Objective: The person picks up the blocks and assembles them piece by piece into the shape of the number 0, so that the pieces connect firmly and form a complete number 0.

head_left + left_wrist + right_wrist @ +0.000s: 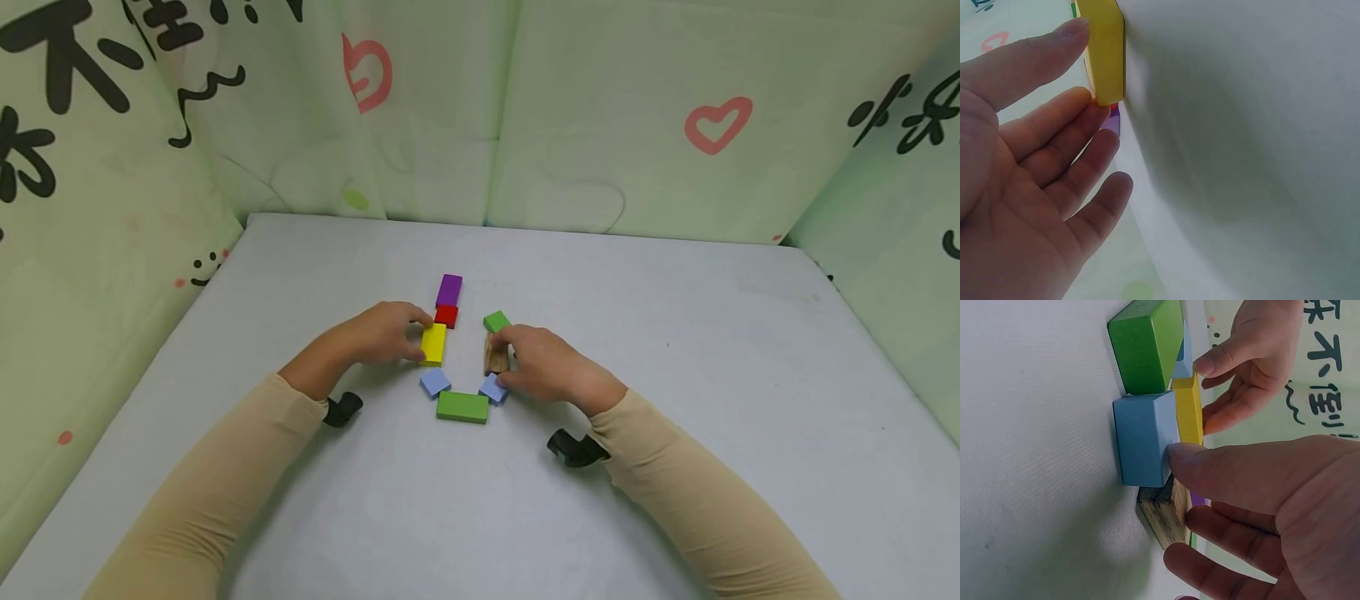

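Observation:
At the left of a row of blocks, my left hand (386, 332) pinches the yellow block (433, 345) by its ends between thumb and fingertips; its other fingers spread loosely. My right hand (551, 367) has its fingertips at the far end of the brown wooden block (1166, 512) and its thumb at the near end, against the right blue block (1144, 440). The wooden block is partly covered by those fingers. A long green block (462, 407) lies between the right blue block and the left blue block (435, 383).
A red block (446, 316) and a purple block (449, 290) stretch beyond the yellow one. A small green block (497, 322) lies past the wooden block. Printed curtains (600, 125) surround the white table (675, 350). Each wrist carries a black camera (577, 448).

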A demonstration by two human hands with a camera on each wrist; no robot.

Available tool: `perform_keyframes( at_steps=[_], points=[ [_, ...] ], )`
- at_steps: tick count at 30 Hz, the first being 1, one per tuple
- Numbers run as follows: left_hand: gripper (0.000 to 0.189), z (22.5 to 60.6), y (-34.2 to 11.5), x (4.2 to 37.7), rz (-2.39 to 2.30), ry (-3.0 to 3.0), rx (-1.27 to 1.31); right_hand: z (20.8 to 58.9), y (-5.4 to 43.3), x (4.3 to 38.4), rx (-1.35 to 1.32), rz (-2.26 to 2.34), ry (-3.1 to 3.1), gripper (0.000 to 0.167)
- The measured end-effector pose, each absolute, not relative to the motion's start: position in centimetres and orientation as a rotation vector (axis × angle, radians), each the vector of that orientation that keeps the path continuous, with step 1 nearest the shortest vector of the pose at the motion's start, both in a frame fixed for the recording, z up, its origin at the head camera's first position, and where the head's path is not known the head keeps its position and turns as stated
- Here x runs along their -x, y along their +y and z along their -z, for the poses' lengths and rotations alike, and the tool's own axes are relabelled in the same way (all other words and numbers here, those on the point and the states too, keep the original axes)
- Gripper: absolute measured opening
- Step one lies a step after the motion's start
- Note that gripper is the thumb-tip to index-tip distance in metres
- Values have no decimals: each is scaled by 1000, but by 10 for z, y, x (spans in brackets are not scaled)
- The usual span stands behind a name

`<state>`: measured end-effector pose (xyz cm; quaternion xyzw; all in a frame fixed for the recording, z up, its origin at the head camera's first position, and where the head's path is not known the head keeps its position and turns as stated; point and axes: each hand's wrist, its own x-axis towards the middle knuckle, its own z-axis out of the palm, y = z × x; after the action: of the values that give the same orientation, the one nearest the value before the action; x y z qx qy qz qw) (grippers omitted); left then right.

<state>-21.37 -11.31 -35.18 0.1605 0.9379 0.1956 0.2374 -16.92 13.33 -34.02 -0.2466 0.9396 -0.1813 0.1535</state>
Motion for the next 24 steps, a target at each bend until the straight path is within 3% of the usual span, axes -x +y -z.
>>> perform_keyframes(
  at_steps=[24],
  points=[
    [55, 349, -108, 211, -533, 2554, -431, 341, 133, 170, 707, 524, 2690, 46]
  ],
)
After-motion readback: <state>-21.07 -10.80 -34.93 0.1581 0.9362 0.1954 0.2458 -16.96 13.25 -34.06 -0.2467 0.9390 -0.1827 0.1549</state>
